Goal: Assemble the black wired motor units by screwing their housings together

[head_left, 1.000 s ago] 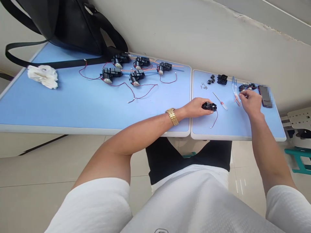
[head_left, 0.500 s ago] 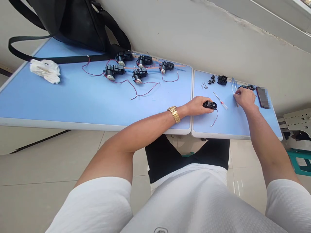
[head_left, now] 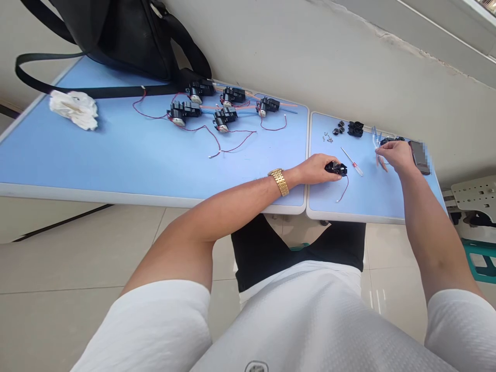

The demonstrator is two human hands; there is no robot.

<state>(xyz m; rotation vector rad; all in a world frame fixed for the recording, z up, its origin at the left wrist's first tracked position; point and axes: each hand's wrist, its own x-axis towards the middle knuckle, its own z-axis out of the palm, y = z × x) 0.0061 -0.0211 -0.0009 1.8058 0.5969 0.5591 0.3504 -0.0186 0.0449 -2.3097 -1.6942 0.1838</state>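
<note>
My left hand [head_left: 318, 169] is wrapped round a small black motor assembly [head_left: 336, 168], held low over the right-hand table. A thin red wire with a white end [head_left: 344, 192] trails from it. Farther right, my right hand [head_left: 396, 153] pinches several thin tubes [head_left: 378, 143], blue and whitish above the fingers and orange below. A screwdriver with a clear and red handle [head_left: 355, 166] lies between the two hands. Behind it are small screws [head_left: 328, 138], round black parts [head_left: 338, 128] and a black plastic housing [head_left: 355, 129].
A phone [head_left: 420, 157] lies beside my right hand, with black parts [head_left: 389, 140] behind that hand. On the left table are several motor assemblies [head_left: 225, 119] with wires and tubes, a crumpled white tissue [head_left: 74, 108] and a black bag [head_left: 124, 41]. A seam divides the tables.
My right hand has shifted slightly right, and the tubes in its fingers now spread out, their orange ends showing more. My left hand keeps its hold on the motor assembly.
</note>
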